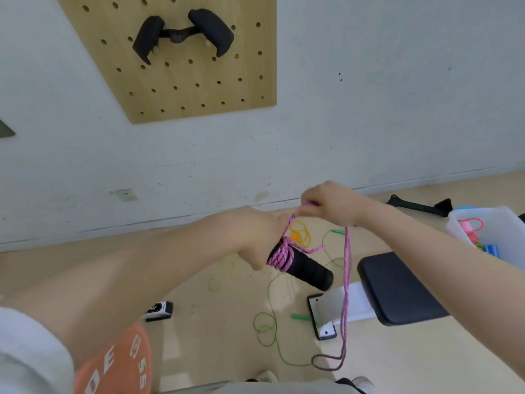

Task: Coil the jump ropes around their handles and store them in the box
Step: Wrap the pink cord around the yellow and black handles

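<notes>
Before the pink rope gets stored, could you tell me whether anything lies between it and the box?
Nothing visible blocks the way. The pink jump rope is held up in the left hand and right hand, and the white box stands open-topped to the right, beyond the black bench pad.

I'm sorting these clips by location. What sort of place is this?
Probably a small home gym or workout room. A padded bench stands on the floor, a black grip attachment hangs on a wall pegboard, and a green jump rope lies loose on the floor.
</notes>
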`<state>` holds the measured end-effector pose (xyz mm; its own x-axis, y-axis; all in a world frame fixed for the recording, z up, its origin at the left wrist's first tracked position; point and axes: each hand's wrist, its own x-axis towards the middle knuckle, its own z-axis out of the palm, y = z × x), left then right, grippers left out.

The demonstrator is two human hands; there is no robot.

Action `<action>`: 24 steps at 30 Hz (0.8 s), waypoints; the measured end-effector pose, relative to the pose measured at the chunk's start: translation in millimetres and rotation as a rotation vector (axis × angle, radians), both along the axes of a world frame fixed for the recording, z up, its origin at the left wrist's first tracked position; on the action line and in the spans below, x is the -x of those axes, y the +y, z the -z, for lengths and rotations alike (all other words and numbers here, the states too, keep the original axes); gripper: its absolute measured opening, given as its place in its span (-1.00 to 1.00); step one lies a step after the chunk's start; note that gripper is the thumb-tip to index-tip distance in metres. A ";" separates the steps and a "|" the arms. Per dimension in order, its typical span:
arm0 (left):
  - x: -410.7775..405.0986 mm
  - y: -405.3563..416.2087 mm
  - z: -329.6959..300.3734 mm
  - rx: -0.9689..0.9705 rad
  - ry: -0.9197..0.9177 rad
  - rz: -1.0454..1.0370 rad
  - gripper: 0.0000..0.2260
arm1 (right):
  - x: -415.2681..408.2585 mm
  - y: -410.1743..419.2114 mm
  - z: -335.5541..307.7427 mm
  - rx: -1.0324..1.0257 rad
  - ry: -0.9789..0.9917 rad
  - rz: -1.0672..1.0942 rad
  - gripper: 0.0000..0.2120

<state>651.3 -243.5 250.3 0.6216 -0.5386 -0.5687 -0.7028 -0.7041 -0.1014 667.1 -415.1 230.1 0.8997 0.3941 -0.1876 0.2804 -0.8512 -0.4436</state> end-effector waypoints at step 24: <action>13.4 -0.6 -14.2 0.032 0.200 -0.150 -0.17 | 20.1 -4.9 -0.7 -0.140 0.160 0.117 -0.64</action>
<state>637.9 -244.1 264.6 0.5727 -0.4689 -0.6724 -0.5941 -0.8026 0.0537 647.0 -420.0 230.8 0.9040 0.3214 -0.2819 0.1007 -0.8010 -0.5902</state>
